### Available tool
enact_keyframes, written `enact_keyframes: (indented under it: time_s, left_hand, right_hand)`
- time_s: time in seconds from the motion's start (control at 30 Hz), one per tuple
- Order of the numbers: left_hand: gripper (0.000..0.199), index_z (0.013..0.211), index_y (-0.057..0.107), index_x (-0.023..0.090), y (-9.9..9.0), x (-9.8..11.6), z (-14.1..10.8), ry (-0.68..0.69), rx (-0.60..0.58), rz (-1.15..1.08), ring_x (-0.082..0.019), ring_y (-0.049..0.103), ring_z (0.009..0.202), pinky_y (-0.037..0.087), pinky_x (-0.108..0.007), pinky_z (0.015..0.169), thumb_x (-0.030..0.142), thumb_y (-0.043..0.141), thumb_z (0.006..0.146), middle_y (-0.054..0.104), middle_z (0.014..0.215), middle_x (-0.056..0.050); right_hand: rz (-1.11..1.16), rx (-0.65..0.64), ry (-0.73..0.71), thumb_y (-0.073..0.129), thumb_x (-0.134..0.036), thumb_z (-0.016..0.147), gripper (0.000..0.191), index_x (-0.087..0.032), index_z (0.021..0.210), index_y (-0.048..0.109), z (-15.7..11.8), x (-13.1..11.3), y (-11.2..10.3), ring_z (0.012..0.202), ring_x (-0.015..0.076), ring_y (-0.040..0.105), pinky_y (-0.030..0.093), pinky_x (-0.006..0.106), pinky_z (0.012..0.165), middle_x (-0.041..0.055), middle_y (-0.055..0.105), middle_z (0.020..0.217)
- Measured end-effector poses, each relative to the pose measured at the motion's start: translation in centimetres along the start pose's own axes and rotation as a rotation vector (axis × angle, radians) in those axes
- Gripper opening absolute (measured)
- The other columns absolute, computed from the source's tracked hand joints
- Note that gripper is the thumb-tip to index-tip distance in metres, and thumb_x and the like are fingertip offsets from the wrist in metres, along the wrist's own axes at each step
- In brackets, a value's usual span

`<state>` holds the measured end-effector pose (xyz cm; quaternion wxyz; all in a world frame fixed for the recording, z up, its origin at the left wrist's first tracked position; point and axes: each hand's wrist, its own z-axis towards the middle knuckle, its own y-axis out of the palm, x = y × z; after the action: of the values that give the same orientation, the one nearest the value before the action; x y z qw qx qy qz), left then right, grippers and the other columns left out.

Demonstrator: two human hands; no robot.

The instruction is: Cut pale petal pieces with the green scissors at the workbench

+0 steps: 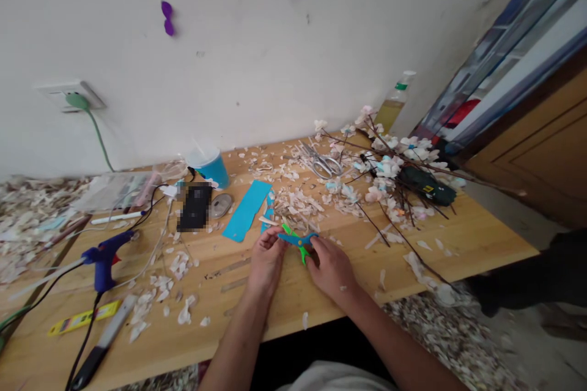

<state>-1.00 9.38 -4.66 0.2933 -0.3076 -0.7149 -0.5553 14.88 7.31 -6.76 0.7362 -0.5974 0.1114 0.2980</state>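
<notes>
Near the table's front edge, my right hand point(331, 266) is closed on the handles of small blue and green scissors point(299, 241), whose blades point left. My left hand point(267, 256) is pinched just left of the blade tips; what lies between its fingers is too small to make out. Just beyond the hands are a pile of pale scraps point(298, 204) and a narrow blue piece. A wider blue strip point(247, 211) lies flat to the left of them.
Flowered branches point(389, 165) spread over the right side, near a bottle point(394, 104). Metal scissors point(323, 165) lie at the back. Leftward are a blue cup point(213, 170), a tape roll point(221, 205), a glue gun point(105, 259), a yellow box cutter point(85, 317) and a long knife point(104, 339).
</notes>
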Motion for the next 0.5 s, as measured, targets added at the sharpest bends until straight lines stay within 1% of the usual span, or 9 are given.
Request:
enact_keyframes:
  time_s: [0.2, 0.27, 0.4, 0.5]
  left_hand:
    - [0.029, 0.082, 0.070, 0.017, -0.01, -0.14, -0.18, -0.031, -0.015, 0.047, -0.011, 0.062, 0.072, 0.049, -0.023, 0.074, 0.027, 0.088, 0.061, 0.070, 0.078, 0.000]
    - [0.028, 0.081, 0.070, 0.016, 0.02, -0.04, -0.23, -0.052, -0.019, 0.058, -0.011, 0.062, 0.071, 0.049, -0.023, 0.073, 0.027, 0.088, 0.062, 0.069, 0.077, -0.001]
    - [0.028, 0.077, 0.069, 0.015, 0.13, 0.30, -0.16, -0.097, 0.029, -0.047, -0.010, 0.063, 0.073, 0.051, -0.022, 0.075, 0.023, 0.089, 0.058, 0.069, 0.076, 0.001]
    - [0.024, 0.074, 0.069, 0.013, 0.09, 0.38, 0.03, -0.151, 0.052, -0.118, -0.008, 0.062, 0.070, 0.052, -0.020, 0.074, 0.021, 0.087, 0.062, 0.067, 0.073, 0.001]
  right_hand:
    - [-0.007, -0.018, 0.021, 0.055, -0.016, 0.081, 0.013, -0.021, 0.094, 0.056, 0.11, -0.05, -0.16, 0.087, 0.0217, 0.060, 0.045, 0.031, 0.076, 0.0051, 0.066, 0.092]
    - [-0.010, -0.022, 0.021, 0.055, -0.017, 0.081, 0.015, -0.020, 0.096, 0.055, 0.10, -0.07, -0.18, 0.087, 0.0220, 0.059, 0.045, 0.032, 0.077, 0.0056, 0.065, 0.092]
    - [-0.055, -0.024, -0.032, 0.057, -0.023, 0.081, 0.031, -0.016, 0.111, 0.053, -0.09, -0.08, -0.17, 0.099, 0.0265, 0.057, 0.046, 0.038, 0.086, 0.0117, 0.063, 0.105]
    - [-0.093, -0.033, -0.063, 0.058, -0.027, 0.080, 0.040, -0.014, 0.117, 0.051, -0.23, -0.12, -0.18, 0.107, 0.0296, 0.054, 0.044, 0.042, 0.093, 0.0151, 0.060, 0.113]
